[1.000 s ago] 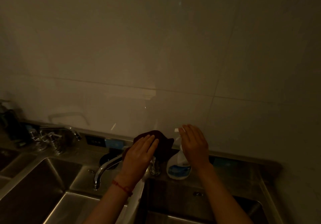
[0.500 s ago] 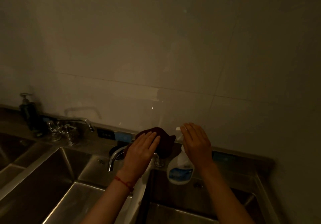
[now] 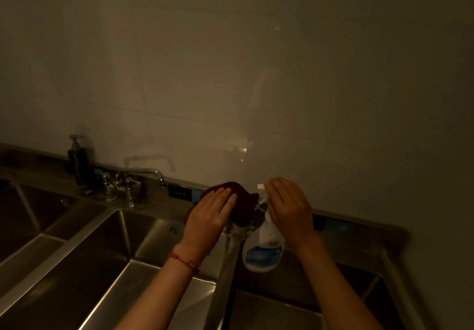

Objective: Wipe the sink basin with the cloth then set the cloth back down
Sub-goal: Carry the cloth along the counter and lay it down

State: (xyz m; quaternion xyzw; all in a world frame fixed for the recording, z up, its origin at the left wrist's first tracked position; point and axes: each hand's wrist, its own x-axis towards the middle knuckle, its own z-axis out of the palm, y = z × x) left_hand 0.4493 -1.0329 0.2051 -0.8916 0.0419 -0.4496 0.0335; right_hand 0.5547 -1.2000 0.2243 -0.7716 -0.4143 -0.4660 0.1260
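Nearest the camera, in the lower part of the frame, two steel sink basins are seen: a left sink basin and a right sink basin, parted by a narrow steel divider that runs up toward the back ledge. Both forearms are stretched over them, the left wrist marked by a red string bracelet. Just past the divider, at centre frame, the left hand is laid on the dark cloth with the fingers nearly straight, pressing rather than clenching; the cloth is bunched on the back ledge of the worktop, over what is probably the tap base. The right hand is held with relaxed fingers over the top of the white spray bottle; whether the trigger is actually touched cannot be told in this dim light. The step in hand is judged to be the taking up of the cloth. It would be done well if the cloth were gathered fully into the palm so that no corner trails or snags on the fittings beneath, and if the bottle, standing just beside it, were left undisturbed. Farther off, at the left, a twin-handled tap and a dark soap dispenser stand against the tiled wall.
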